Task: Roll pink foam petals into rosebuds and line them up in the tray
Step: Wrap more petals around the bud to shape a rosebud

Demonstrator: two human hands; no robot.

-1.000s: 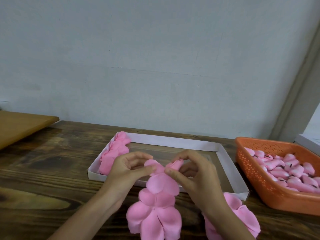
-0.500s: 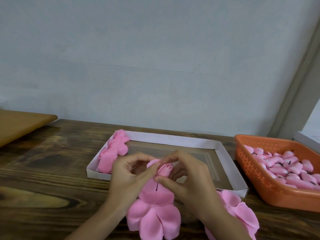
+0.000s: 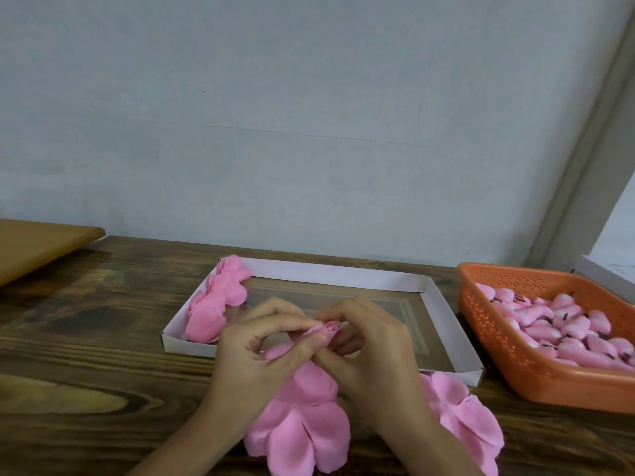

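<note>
My left hand (image 3: pixel 261 352) and my right hand (image 3: pixel 371 348) meet at the near edge of a shallow white cardboard tray (image 3: pixel 343 274). Together they pinch the top of a pink foam petal strip (image 3: pixel 302 420), curled into a small tight roll (image 3: pixel 328 329) between the fingertips. The rest of the strip hangs down and fans out over the wooden table. A row of finished pink rosebuds (image 3: pixel 216 300) lies along the tray's left side.
An orange perforated basket (image 3: pixel 498 338) of pink bud pieces stands at the right. More loose pink petals (image 3: pixel 464 420) lie on the table under my right wrist. A lighter wooden board (image 3: pixel 37 245) sits at the far left, a grey wall behind.
The spread top petals have been rolled inward into a tight bud. Both hands have closed together around it and shifted slightly toward me.
</note>
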